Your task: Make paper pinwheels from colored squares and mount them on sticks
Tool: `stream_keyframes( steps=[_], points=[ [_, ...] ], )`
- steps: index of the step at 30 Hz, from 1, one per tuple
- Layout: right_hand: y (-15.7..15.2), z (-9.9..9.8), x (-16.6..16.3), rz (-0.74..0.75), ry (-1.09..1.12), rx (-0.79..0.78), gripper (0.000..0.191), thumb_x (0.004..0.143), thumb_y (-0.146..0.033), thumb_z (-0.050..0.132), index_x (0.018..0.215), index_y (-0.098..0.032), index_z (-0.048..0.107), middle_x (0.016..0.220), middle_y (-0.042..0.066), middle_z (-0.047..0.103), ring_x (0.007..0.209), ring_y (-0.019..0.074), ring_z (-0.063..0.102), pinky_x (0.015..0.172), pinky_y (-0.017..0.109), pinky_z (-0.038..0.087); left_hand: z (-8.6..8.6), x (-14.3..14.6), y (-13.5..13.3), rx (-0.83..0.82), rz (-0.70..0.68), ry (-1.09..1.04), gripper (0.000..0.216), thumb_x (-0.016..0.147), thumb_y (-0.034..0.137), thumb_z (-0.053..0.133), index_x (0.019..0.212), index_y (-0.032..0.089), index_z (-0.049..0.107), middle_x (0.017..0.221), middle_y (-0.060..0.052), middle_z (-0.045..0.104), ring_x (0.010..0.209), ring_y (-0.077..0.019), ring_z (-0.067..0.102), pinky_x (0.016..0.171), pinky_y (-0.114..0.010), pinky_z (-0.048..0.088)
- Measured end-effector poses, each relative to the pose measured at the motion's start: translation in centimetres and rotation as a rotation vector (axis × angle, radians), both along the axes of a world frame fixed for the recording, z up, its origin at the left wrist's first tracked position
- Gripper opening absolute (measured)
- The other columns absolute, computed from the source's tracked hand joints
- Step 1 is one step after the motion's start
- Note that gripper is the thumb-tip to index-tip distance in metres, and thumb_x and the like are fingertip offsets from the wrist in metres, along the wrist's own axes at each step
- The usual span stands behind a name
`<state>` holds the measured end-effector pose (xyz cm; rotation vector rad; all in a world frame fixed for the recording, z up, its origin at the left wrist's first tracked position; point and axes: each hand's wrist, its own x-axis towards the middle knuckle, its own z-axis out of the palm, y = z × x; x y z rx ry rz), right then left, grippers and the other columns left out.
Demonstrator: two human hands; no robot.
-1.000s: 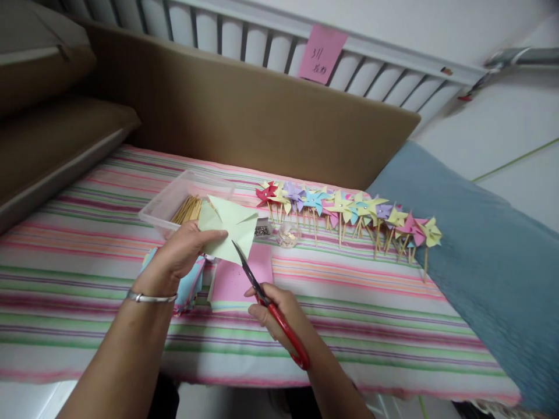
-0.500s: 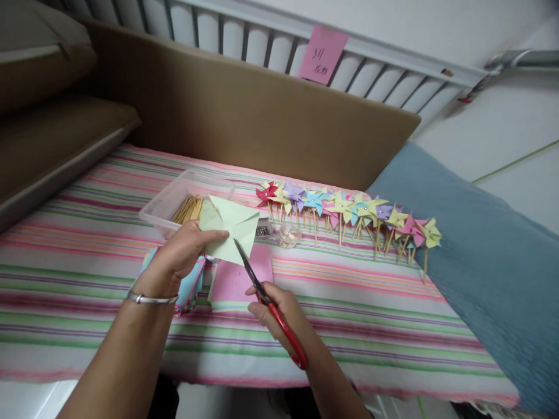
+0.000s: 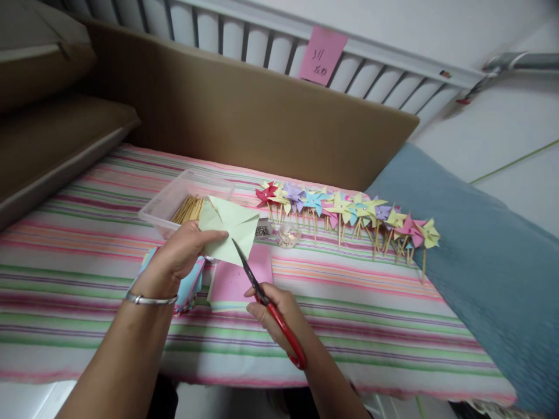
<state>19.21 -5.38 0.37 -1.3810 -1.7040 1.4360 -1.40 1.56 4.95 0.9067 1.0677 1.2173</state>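
A pale green square sheet of paper [image 3: 238, 224] is pinched at its left side by my left hand [image 3: 186, 250], the thumb lying across its face. Cuts run inward from its corners toward the middle. My right hand [image 3: 277, 311] grips red-handled scissors [image 3: 286, 334]; their dark blades look closed or nearly so and lie against the sheet's lower edge, the tip near its centre. Beneath, a stack of pink paper [image 3: 242, 282] rests on the striped cloth. Light blue folded paper pieces [image 3: 191, 288] lie partly hidden under my left wrist.
Behind my left hand stands a clear plastic tub [image 3: 159, 201] of wooden sticks [image 3: 187, 208]. Small containers hold metal bits [image 3: 262, 230] and pale pieces [image 3: 288, 235]. A row of finished paper pinwheels [image 3: 340, 203] stretches right, before a brown board [image 3: 262, 122]. Cushions [image 3: 52, 139] sit left.
Hardly anything differs; both hands, the paper and the scissors keep almost the same places, with only a tiny shift of the whole view.
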Motion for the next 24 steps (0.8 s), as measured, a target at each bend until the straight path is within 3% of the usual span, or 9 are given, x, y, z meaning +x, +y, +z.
stream_keyframes(
  steps=[18,24],
  points=[
    [-0.01,-0.12,-0.48,-0.014,-0.040,0.026,0.025,0.077,-0.037,0.061,0.092,-0.018,0.063,0.057,-0.005,0.041,0.051,0.0090,0.036,0.051,0.022,0.033,-0.57,-0.23,0.27,-0.036,0.038,0.057,0.019,0.058,0.020,0.072,0.076,0.014,0.070,0.065,-0.004,0.068,0.053,-0.0168,0.058,0.050,-0.026,0.043],
    [0.19,0.11,-0.44,0.040,-0.095,0.062,0.020,0.077,-0.029,0.057,0.092,-0.016,0.063,0.054,-0.006,0.038,0.049,0.0082,0.035,0.050,0.021,0.033,-0.36,-0.30,0.37,-0.050,0.126,0.019,0.027,0.054,0.021,0.074,0.080,0.012,0.070,0.070,-0.006,0.070,0.054,-0.0177,0.060,0.049,-0.026,0.044]
  ],
)
